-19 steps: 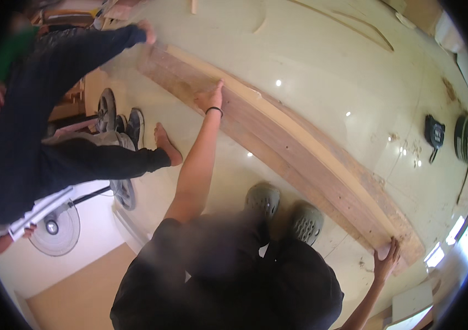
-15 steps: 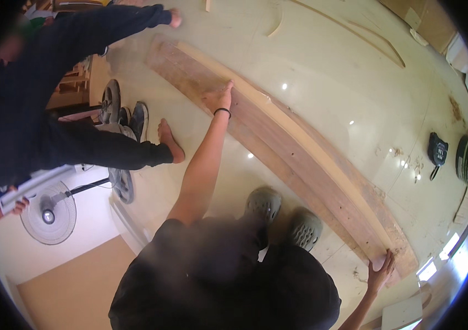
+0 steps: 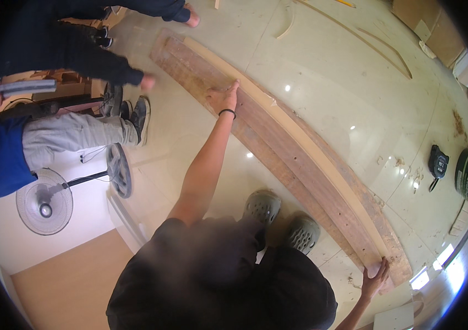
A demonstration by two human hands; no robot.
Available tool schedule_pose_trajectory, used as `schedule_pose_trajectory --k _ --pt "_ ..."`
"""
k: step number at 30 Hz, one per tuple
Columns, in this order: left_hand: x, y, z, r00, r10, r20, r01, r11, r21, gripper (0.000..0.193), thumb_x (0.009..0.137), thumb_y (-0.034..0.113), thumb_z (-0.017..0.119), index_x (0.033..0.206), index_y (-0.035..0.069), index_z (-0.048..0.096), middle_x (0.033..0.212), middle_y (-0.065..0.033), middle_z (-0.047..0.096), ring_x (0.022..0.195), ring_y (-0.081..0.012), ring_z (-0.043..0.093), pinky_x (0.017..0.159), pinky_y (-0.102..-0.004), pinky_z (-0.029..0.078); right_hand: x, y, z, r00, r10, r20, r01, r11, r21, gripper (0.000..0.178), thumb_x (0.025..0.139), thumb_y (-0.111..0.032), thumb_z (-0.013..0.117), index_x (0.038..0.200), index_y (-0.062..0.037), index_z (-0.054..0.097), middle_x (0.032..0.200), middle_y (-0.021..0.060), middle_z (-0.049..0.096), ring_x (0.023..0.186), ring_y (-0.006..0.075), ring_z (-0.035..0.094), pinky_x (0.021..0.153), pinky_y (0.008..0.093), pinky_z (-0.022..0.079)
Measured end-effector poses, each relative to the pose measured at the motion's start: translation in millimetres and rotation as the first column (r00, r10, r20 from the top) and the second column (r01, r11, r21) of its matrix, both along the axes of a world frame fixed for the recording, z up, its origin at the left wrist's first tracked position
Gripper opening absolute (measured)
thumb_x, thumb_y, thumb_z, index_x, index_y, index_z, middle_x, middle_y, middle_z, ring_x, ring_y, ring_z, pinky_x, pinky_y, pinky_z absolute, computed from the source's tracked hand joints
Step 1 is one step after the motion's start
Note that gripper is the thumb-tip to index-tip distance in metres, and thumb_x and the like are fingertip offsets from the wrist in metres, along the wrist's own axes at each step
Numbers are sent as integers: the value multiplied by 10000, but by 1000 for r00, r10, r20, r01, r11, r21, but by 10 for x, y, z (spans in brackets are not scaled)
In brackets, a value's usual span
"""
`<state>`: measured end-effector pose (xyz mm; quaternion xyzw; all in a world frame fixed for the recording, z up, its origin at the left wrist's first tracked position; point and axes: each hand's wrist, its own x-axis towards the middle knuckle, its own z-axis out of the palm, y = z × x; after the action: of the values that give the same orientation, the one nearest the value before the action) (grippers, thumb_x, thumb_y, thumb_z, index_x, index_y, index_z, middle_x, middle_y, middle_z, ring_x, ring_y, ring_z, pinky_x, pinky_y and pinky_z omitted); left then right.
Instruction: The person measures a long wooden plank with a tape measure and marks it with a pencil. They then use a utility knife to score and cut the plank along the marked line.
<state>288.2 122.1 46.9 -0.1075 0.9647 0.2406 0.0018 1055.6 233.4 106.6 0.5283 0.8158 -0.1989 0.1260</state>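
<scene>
A long curved wooden piece (image 3: 290, 154), brown on its broad face with small dark holes and a pale edge strip, lies diagonally over a wider rough wooden board (image 3: 278, 175) on the floor. My left hand (image 3: 224, 100), a dark band at its wrist, grips the curved piece toward its far-left part, thumb up at the pale strip. At the near-right end my right hand (image 3: 375, 279) wraps round the same piece. The undersides of both hands' grip are hidden.
My grey clogs (image 3: 263, 208) stand close to the board. On the right lie a black tape measure (image 3: 438, 162) and a dark round container (image 3: 467, 173). Thin bent strips (image 3: 355, 36) and wood shavings are on the floor. Two people and a standing fan (image 3: 45, 201) are at left.
My hands keep their places on the curved piece. The person in dark clothes has stepped away toward the far left, uncovering a person in blue and grey who carries a pale long bar.
</scene>
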Motion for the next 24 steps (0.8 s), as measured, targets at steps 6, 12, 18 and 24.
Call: schedule_pose_trajectory --k 6,12,18,24 --pt "54 21 58 1000 -5 31 3 998 67 1023 647 534 863 1305 -110 417 1288 -302 473 1180 -411 534 1003 -487 457 4 -3 11 1000 5 7 -5 1000 -4 885 665 -118 793 1467 -88 419 1404 175 481 1312 385 445 1090 521 345" --pt "66 30 106 1000 -5 24 4 999 37 1009 655 551 849 1303 -102 435 1279 -293 476 1167 -407 541 989 -485 462 62 -17 -57 999 26 -24 -26 1000 15 890 664 -119 801 1467 -84 417 1405 176 480 1314 385 443 1088 529 342" --pt "59 23 89 999 -12 44 11 1000 28 1019 655 584 834 1304 -94 438 1294 -288 465 1169 -399 544 983 -491 465 61 -18 -32 1000 13 -14 -13 1000 14 894 656 -103 808 1463 -89 423 1405 171 480 1316 383 440 1092 523 344" --pt "13 44 82 998 10 61 -7 999 -46 993 648 609 823 1271 -60 435 1237 -240 487 1119 -377 578 888 -480 515 37 -22 -24 1000 12 -18 -12 1000 5 899 653 -102 816 1461 -97 422 1408 170 475 1320 382 433 1100 515 339"
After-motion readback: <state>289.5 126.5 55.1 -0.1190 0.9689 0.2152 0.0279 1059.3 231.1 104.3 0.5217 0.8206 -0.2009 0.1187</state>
